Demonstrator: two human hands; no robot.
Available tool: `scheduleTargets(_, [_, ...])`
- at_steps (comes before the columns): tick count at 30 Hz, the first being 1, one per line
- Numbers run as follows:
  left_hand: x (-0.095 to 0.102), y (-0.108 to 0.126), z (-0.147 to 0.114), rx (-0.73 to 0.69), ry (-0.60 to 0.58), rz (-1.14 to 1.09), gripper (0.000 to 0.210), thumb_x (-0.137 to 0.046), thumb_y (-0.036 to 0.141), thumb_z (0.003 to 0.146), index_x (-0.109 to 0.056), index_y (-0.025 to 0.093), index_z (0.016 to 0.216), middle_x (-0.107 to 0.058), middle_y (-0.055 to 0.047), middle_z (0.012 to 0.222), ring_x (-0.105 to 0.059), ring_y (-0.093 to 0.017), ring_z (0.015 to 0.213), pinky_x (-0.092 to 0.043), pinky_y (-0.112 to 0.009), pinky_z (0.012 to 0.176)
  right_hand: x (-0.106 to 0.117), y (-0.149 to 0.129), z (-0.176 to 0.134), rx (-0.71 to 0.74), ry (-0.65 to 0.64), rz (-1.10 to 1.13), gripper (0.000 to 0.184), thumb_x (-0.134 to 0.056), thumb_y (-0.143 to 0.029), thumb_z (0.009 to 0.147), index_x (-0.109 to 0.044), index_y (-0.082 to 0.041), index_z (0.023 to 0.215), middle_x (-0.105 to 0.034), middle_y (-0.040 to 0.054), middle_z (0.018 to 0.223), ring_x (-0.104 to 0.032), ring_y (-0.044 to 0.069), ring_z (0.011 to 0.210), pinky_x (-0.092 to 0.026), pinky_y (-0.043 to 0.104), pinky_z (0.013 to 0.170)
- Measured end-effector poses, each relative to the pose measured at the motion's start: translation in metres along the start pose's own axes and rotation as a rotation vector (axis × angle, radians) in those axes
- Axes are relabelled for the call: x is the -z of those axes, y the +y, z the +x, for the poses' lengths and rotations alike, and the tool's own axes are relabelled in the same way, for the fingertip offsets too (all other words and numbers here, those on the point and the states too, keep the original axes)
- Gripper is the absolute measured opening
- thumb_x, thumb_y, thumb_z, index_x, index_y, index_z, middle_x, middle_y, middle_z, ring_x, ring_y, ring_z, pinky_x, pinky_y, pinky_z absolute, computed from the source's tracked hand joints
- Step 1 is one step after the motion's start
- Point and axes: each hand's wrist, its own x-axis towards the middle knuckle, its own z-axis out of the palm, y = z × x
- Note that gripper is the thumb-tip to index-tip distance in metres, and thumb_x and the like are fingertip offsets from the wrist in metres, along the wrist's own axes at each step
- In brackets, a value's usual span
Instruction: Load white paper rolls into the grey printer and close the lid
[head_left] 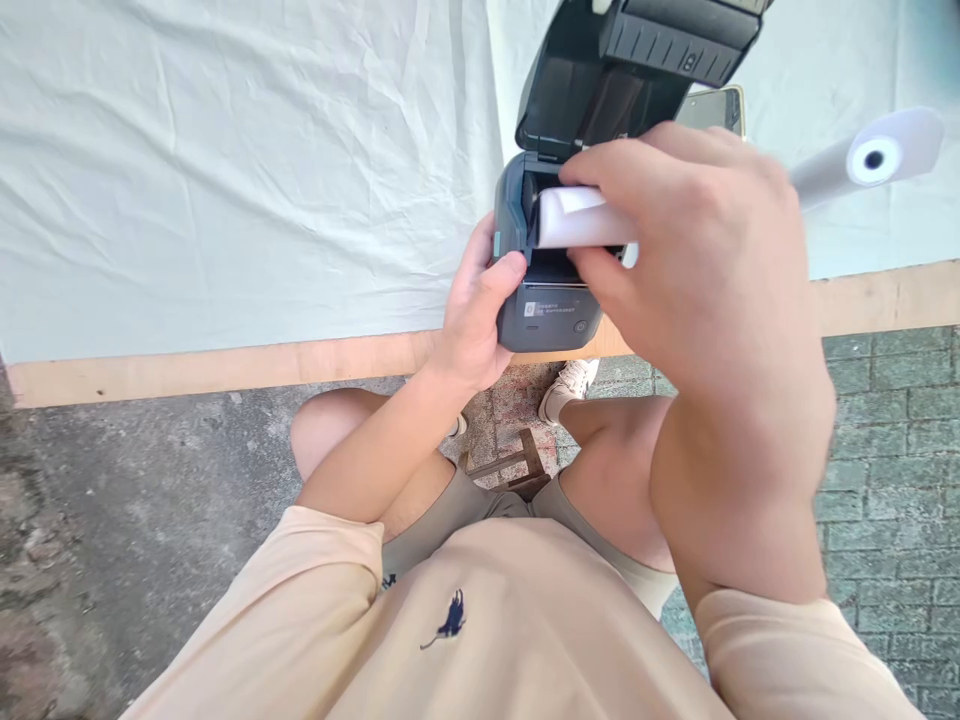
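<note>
My left hand [484, 300] grips the left side of a dark grey label printer [551, 318], thumb near its front edge. The printer's lid [577, 90] stands open, tilted back, showing the black inside. My right hand [697, 230] holds a white paper roll [581, 220] between thumb and fingers, its left end at the printer's open compartment. The back of my hand covers the rest of that roll. I cannot tell whether the roll is seated inside. A power button and a small label show on the printer's front.
Another white roll end [874, 160] with a dark core shows to the right, partly behind my hand. A phone [716, 108] lies behind the printer. White cloth [247, 170] covers the table, whose wooden edge [225, 368] runs in front. Below are my knees and a wooden stool [529, 465].
</note>
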Motion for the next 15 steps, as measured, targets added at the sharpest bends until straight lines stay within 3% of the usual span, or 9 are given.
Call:
scheduleTargets(3, [0.0007, -0.0012, 0.0007, -0.006, -0.013, -0.011, 0.033, -0.058, 0.042, 0.082, -0.053, 0.026, 0.111, -0.066, 0.0, 0.102, -0.063, -0.022, 0.113, -0.055, -0.033, 0.089, 0.0031, 0.0004, -0.0016, -0.04, 0.09, 0.136, 0.023, -0.048, -0.026, 0.088, -0.064, -0.026, 0.104, -0.062, 0.0015, 0.097, -0.057, 0.018, 0.086, -0.036, 0.031, 0.066])
scheduleTargets(6, [0.0006, -0.0019, 0.0016, -0.025, -0.017, -0.002, 0.031, -0.056, 0.044, 0.083, -0.054, 0.027, 0.109, -0.065, 0.001, 0.101, -0.064, -0.02, 0.111, -0.056, -0.03, 0.084, 0.0036, -0.0032, -0.003, -0.058, 0.153, 0.213, 0.024, -0.048, -0.03, 0.09, -0.067, -0.028, 0.104, -0.06, 0.0021, 0.107, -0.058, 0.018, 0.096, -0.041, 0.03, 0.074])
scheduleTargets(10, [0.0007, -0.0018, 0.0018, -0.041, -0.022, 0.001, 0.028, -0.057, 0.041, 0.083, -0.054, 0.026, 0.107, -0.064, 0.002, 0.096, -0.066, -0.017, 0.101, -0.056, -0.026, 0.078, 0.002, -0.0062, -0.0047, -0.139, 0.114, 0.111, 0.027, -0.046, -0.04, 0.091, -0.069, -0.033, 0.104, -0.056, 0.0052, 0.107, -0.054, 0.026, 0.108, -0.041, 0.039, 0.088])
scheduleTargets(15, [0.0004, -0.0011, 0.0009, -0.031, -0.027, 0.014, 0.029, -0.055, 0.04, 0.084, -0.053, 0.026, 0.109, -0.063, 0.001, 0.096, -0.066, -0.016, 0.095, -0.056, -0.026, 0.076, -0.0011, -0.0027, -0.0041, -0.101, 0.069, 0.091, 0.026, -0.047, -0.026, 0.088, -0.069, -0.03, 0.102, -0.055, 0.0072, 0.106, -0.055, 0.022, 0.1, -0.04, 0.032, 0.075])
